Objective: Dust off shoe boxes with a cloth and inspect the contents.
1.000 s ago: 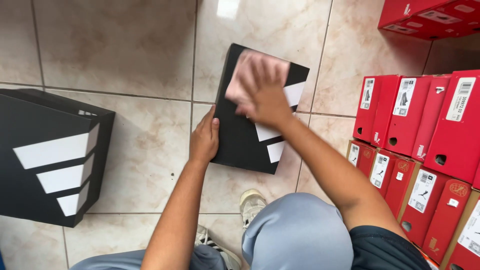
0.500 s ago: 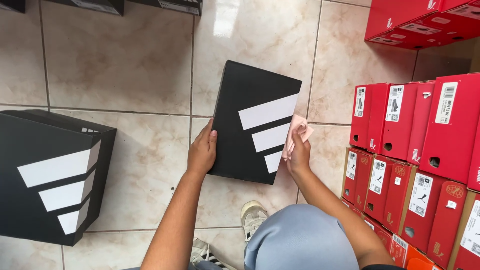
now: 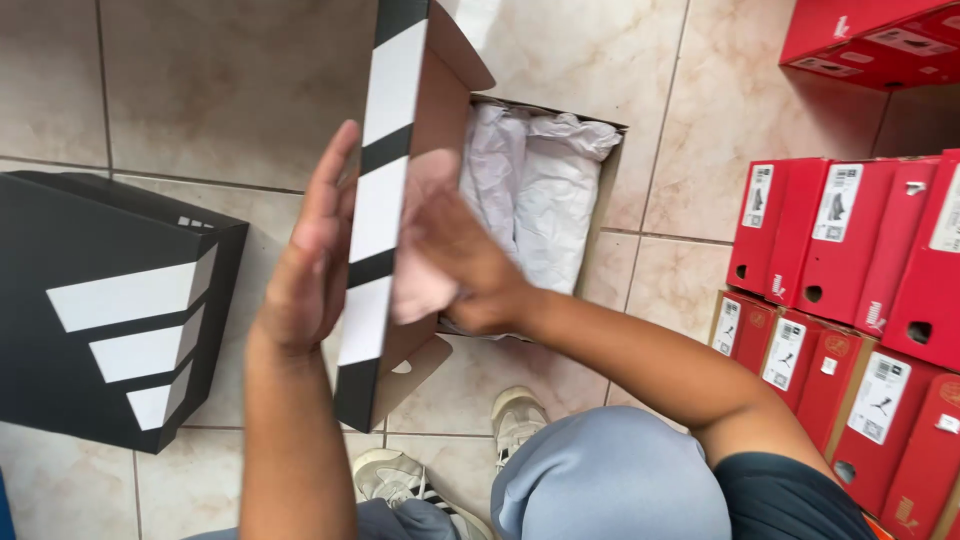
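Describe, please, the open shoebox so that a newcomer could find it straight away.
On the beige tiled floor, between a closed black striped box and stacked red boxes, sits the open shoebox. Unlike the others, its lid stands raised between both hands, and white tissue paper fills it.

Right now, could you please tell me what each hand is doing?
Left hand: open, flat against the black striped cardboard lid.
Right hand: holding a pink cloth inside the lid.

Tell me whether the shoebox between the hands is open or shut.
Open. The lid stands on edge between the left hand and right hand, and white tissue paper shows inside the box.
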